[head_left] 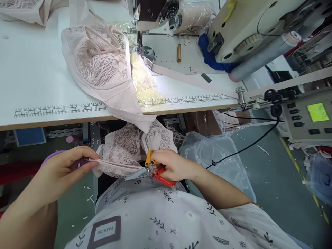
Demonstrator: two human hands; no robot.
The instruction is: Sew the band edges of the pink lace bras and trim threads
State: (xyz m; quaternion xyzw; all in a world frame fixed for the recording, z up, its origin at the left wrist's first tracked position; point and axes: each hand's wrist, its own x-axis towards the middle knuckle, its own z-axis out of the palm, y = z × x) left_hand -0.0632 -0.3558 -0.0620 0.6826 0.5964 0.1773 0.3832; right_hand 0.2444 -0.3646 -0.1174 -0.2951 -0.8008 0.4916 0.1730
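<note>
My left hand pinches the edge of a pale pink lace bra between thumb and fingers. That bra hangs over my lap, below the table's front edge, with its cups folded about. Scissors with one yellow-orange and one red handle are gripped in my right hand. Their blades point left, along the bra's lower edge; whether they touch the fabric I cannot tell. A second lace bra piece lies on the sewing table, its band drooping over the front edge.
A sewing machine stands at the back, beside a ruler strip on the table. A pale elastic band runs right to a metal guide. Below right sit a clear plastic bin and a hanging black cable.
</note>
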